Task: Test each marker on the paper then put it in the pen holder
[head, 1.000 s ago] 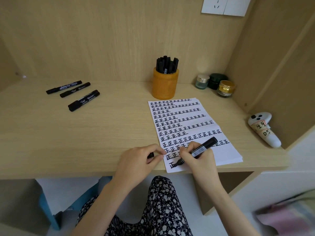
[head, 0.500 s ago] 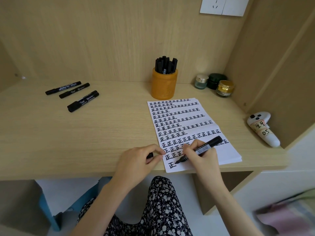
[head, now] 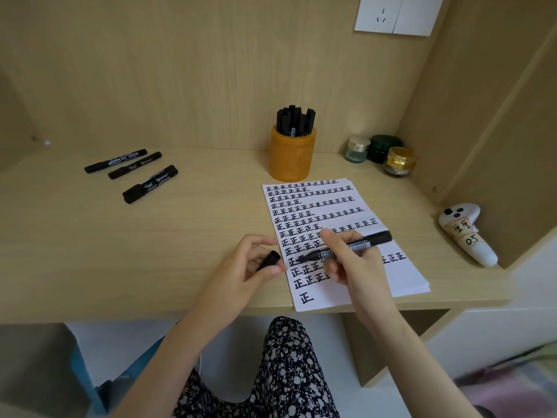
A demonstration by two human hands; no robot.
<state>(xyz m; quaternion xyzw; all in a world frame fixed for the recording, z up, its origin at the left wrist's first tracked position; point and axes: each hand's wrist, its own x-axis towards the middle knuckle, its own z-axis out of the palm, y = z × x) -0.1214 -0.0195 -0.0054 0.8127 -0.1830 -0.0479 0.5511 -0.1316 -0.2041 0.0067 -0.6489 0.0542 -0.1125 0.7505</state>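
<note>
A white paper [head: 337, 206] full of rows of black test marks lies on the desk near its front edge. My right hand [head: 352, 263] holds an uncapped black marker [head: 361, 243] lifted above the paper, tip pointing left. My left hand [head: 244, 267] holds the marker's black cap [head: 269, 259] just left of the tip. An orange pen holder [head: 291, 156] with several black markers stands behind the paper. Three more black markers [head: 116, 160] [head: 135, 165] [head: 150, 184] lie on the desk at the far left.
Three small jars [head: 379, 153] sit in the back right corner. A white controller [head: 465, 236] with taped labels lies at the right by the side panel. A white wall socket [head: 396, 15] is mounted high on the back panel. My patterned lap is below the desk edge.
My right hand lifted the marker off the bottom line of the paper and turned it level, tip toward the cap. My left hand rose slightly, with the cap now showing.
</note>
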